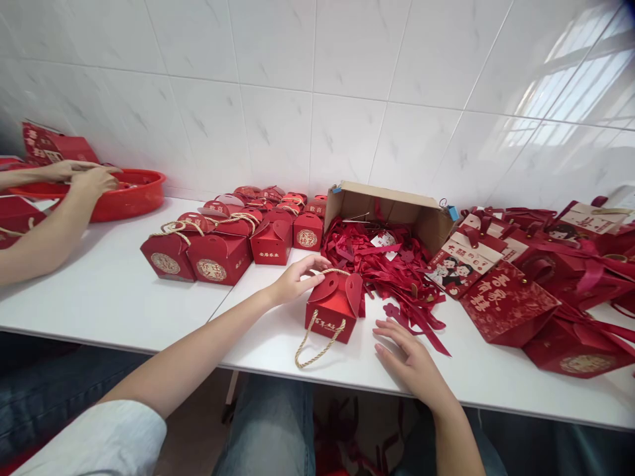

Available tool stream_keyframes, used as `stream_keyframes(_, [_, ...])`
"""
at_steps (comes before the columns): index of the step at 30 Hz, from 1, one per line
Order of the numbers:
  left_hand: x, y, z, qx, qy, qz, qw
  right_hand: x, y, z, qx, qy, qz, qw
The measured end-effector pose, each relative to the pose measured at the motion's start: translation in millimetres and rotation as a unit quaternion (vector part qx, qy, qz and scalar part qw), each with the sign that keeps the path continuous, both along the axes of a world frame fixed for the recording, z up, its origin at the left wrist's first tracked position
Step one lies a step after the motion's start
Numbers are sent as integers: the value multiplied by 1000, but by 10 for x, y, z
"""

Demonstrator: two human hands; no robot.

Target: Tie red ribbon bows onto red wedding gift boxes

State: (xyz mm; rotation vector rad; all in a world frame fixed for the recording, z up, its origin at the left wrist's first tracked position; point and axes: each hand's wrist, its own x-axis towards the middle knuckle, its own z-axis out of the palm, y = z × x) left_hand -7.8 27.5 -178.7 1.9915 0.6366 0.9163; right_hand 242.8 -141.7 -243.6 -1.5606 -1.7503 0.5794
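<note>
A red gift box (333, 311) with gold lettering stands in front of me, its top flaps folded together. One gold rope handle (317, 362) hangs down its front; the other lies behind the top. My left hand (297, 279) is at the box's upper left, fingers and thumb apart, fingertips at the rear rope. Whether they touch the rope is hard to tell. Right of the box, my right hand (404, 354) rests low over the table with spread fingers and nothing in it. Just beyond it lie dark red ribbons (397, 284).
The ribbons spill from a cardboard box (387, 195) at the wall. Several finished-looking red boxes (218, 259) stand left of it, and ribboned boxes (510, 301) crowd the white table's (114, 304) right. At far left another person's hands (92, 178) work over a red basin (141, 196).
</note>
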Motion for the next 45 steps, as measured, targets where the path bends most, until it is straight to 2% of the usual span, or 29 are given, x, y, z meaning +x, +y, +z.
stream_keyframes(3, [-20, -7, -55, 13, 0, 63, 998, -6, -4, 10, 8, -1, -3, 1000])
stream_keyframes(7, [-95, 101, -148, 37, -4, 150, 988, 17, 18, -1, 17, -4, -4, 1000])
stream_keyframes(9, [-126, 161, -192, 48, -7, 176, 983, 22, 17, -9, 25, 4, -7, 1000])
stream_keyframes(11, [-139, 197, -220, 49, -9, 175, 983, -17, -21, -2, 69, 33, -45, 996])
stream_keyframes(13, [-135, 204, -224, 41, -14, 154, 987, -133, -109, 28, 171, 97, -143, 970])
stream_keyframes(15, [-123, 184, -210, 29, -19, 119, 992, -329, -226, 79, 279, 173, -243, 913])
stream_keyframes(16, [-117, 168, -201, 23, -20, 98, 995, -449, -281, 110, 307, 203, -259, 893])
stream_keyframes(17, [-111, 150, -193, 14, -20, 71, 997, -576, -325, 141, 310, 221, -250, 890])
stream_keyframes(19, [-102, 113, -187, -13, -26, -7, 1000, -827, -356, 200, 278, 211, -190, 918])
stream_keyframes(21, [-94, 81, -201, -45, -33, -99, 993, -1039, -305, 241, 260, 154, -148, 942])
stream_keyframes(23, [-84, 58, -237, -70, -39, -165, 983, -1190, -200, 250, 264, 101, -153, 947])
stream_keyframes(25, [-69, 41, -284, -81, -45, -188, 978, -1279, -91, 222, 265, 86, -177, 944])
stream_keyframes(29, [-30, 5, -367, -58, -64, -175, 981, -1330, 12, 101, 243, 149, -197, 938])
stream_keyframes(34, [1, -54, -391, -5, -74, -153, 985, -1313, -16, 41, 218, 202, -187, 936])
stream_keyframes(40, [17, -80, -367, -15, -47, -126, 991, -1299, -40, 39, 141, 282, -178, 932])
stream_keyframes(45, [36, -80, -376, -13, -50, -122, 991, -1295, -36, 19, 124, 325, -190, 918])
